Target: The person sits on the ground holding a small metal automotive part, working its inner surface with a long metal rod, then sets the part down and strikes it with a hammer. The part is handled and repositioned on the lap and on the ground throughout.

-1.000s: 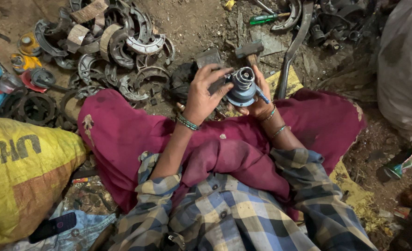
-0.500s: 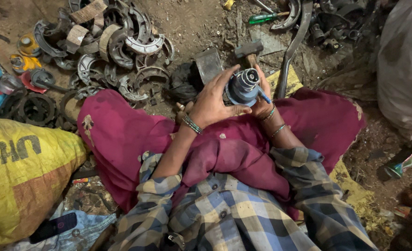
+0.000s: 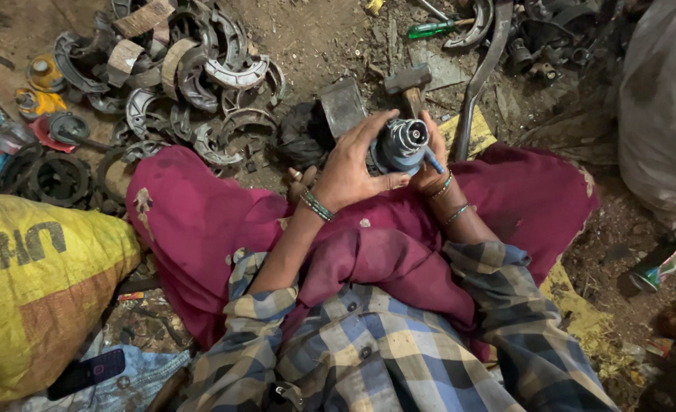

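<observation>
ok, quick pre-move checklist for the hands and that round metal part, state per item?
1. Left hand on the round metal part: ok, fingers wrapped over its left side.
2. Right hand supporting it: ok, cupped behind and under, mostly hidden.
3. Part's open end facing the camera: ok.
4. Part held above the lap, off the ground: ok.
5. Hammer within reach: ok, lying just beyond the hands.
6. Green-handled screwdriver reachable: cannot tell, lies farther off.
</observation>
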Demonstrator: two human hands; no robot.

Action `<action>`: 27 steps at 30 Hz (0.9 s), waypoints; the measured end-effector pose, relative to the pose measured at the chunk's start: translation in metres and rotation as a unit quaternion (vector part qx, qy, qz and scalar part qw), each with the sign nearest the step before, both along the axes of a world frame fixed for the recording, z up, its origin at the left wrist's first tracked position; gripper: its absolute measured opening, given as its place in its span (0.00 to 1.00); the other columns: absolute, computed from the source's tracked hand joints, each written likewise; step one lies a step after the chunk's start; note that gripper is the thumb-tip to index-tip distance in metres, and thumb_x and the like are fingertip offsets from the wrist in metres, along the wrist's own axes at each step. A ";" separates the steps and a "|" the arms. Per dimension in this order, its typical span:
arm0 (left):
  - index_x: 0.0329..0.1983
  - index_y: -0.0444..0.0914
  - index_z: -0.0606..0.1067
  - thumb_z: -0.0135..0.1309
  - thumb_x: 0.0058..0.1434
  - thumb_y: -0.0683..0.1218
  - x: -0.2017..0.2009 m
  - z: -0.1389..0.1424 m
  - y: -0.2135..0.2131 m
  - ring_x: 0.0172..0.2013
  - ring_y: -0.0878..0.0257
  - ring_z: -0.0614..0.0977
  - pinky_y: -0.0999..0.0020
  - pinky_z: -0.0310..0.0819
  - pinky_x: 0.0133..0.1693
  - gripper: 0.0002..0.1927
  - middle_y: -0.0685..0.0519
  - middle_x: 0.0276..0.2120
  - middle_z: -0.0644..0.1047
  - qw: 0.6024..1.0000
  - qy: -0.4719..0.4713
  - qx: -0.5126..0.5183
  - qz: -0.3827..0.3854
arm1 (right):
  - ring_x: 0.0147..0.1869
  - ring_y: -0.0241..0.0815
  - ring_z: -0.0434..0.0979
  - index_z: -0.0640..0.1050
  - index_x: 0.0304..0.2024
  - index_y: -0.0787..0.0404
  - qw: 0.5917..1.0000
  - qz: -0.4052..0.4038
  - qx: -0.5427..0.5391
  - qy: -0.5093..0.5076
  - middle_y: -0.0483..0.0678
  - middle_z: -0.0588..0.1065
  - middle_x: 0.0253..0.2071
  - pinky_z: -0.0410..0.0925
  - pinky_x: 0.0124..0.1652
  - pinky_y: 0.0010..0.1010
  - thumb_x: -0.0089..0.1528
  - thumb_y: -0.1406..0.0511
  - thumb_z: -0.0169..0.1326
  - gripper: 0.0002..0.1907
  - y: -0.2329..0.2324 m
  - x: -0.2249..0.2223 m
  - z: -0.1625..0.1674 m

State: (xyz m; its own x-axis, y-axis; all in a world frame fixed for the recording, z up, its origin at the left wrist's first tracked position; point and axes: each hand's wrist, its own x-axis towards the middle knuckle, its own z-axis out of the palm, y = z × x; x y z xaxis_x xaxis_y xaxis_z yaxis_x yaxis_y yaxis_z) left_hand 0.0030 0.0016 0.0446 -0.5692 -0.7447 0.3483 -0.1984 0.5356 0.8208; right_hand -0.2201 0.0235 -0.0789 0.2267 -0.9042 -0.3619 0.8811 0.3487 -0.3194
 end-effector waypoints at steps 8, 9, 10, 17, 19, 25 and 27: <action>0.73 0.41 0.62 0.72 0.54 0.60 0.000 0.005 0.002 0.70 0.47 0.70 0.52 0.64 0.71 0.49 0.44 0.68 0.69 1.000 0.009 -0.006 -0.010 | 0.51 0.48 0.84 0.80 0.52 0.63 0.999 -0.008 0.031 0.011 0.53 0.82 0.49 0.74 0.57 0.43 0.71 0.46 0.45 0.29 -0.001 -0.006 -0.005; 0.73 0.41 0.62 0.72 0.54 0.60 0.000 0.005 0.002 0.70 0.47 0.70 0.52 0.63 0.71 0.49 0.45 0.68 0.69 1.000 0.010 -0.011 -0.011 | 0.51 0.48 0.84 0.80 0.52 0.63 0.999 -0.014 0.032 0.014 0.54 0.82 0.49 0.74 0.57 0.43 0.71 0.46 0.45 0.29 0.000 -0.006 -0.006; 0.73 0.41 0.62 0.72 0.54 0.60 0.000 0.005 0.002 0.70 0.47 0.70 0.53 0.63 0.71 0.49 0.45 0.69 0.69 1.000 0.013 -0.012 -0.012 | 0.52 0.49 0.84 0.80 0.52 0.63 1.000 -0.011 0.027 0.010 0.54 0.82 0.49 0.74 0.57 0.43 0.72 0.46 0.45 0.29 0.000 -0.006 -0.007; 0.72 0.41 0.63 0.73 0.52 0.61 0.001 0.001 -0.002 0.69 0.47 0.72 0.54 0.66 0.69 0.49 0.45 0.68 0.70 0.999 0.018 -0.030 -0.008 | 0.54 0.50 0.83 0.78 0.56 0.62 0.999 -0.010 0.034 0.005 0.54 0.80 0.53 0.74 0.58 0.45 0.71 0.45 0.41 0.31 -0.002 -0.001 0.004; 0.72 0.41 0.64 0.73 0.51 0.61 0.000 -0.001 -0.002 0.68 0.46 0.72 0.54 0.67 0.69 0.49 0.45 0.67 0.70 0.999 0.016 -0.035 0.002 | 0.56 0.51 0.82 0.77 0.58 0.63 1.000 0.004 0.010 -0.004 0.54 0.79 0.55 0.73 0.60 0.46 0.71 0.44 0.42 0.32 -0.002 0.001 0.008; 0.72 0.40 0.65 0.72 0.51 0.62 -0.003 -0.006 -0.001 0.67 0.44 0.72 0.52 0.66 0.67 0.50 0.43 0.66 0.71 0.999 -0.006 -0.020 0.035 | 0.76 0.44 0.62 0.63 0.69 0.61 0.900 -0.001 -0.266 0.346 0.50 0.66 0.69 0.50 0.77 0.44 0.62 0.46 0.59 0.42 0.005 0.001 0.004; 0.71 0.39 0.64 0.72 0.50 0.63 -0.004 -0.009 -0.002 0.66 0.42 0.71 0.51 0.66 0.66 0.51 0.41 0.65 0.70 0.999 -0.017 -0.022 0.047 | 0.74 0.44 0.58 0.52 0.72 0.64 0.799 -0.064 -0.353 0.483 0.52 0.61 0.69 0.47 0.74 0.47 0.59 0.47 0.69 0.54 0.006 0.003 -0.001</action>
State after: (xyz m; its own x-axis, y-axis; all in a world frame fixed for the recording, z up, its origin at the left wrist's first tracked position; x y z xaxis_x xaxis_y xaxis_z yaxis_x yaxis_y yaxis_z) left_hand -0.0009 -0.0002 0.0358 -0.5096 -0.7799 0.3633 -0.2767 0.5484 0.7891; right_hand -0.2168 0.0298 -0.0803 0.0395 -0.9536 0.2984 0.1178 -0.2921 -0.9491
